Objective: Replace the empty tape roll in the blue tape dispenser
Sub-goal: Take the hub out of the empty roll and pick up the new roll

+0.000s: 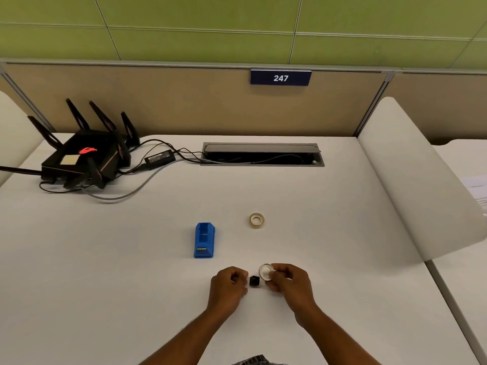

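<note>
The blue tape dispenser (204,241) stands on the white table (105,259), its roll bay open and with no roll in it. A full roll of clear tape (257,220) lies flat to its right, farther back. My right hand (288,280) pinches the empty white tape roll (264,271) just above the table. A small black spindle (254,281) sits between my two hands. My left hand (228,284) is curled next to the spindle, fingers closed; I cannot see anything held in it.
A black router (84,156) with antennas, its power brick (160,155) and cables occupy the back left. A cable hatch (262,154) is set in the table at the back. A white divider panel (421,185) bounds the right side.
</note>
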`<state>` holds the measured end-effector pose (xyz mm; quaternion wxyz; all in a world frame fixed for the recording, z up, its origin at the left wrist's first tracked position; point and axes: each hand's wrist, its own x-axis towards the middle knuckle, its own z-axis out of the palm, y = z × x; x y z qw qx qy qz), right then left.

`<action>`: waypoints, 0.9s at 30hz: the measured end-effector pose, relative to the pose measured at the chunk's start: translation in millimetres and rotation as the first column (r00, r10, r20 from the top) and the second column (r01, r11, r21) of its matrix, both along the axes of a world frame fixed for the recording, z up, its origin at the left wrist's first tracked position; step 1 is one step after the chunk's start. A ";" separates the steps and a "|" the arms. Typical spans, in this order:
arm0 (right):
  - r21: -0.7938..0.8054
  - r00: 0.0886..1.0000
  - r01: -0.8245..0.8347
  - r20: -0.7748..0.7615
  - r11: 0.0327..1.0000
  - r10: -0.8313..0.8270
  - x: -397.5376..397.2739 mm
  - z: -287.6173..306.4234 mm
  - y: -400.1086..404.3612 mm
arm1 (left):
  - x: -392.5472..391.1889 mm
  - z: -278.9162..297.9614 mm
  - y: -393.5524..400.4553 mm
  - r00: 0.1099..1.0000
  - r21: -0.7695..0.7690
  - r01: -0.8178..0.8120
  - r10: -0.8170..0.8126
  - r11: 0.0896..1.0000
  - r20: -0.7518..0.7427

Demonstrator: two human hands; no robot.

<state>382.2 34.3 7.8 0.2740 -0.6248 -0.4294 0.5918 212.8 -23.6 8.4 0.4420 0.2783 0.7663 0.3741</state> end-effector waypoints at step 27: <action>0.185 0.889 -0.150 0.456 0.971 0.051 2.6 -5.3 43.0 | -4.9 -17.6 17.3 0.896 -0.001 0.331 -0.314 0.944 -0.315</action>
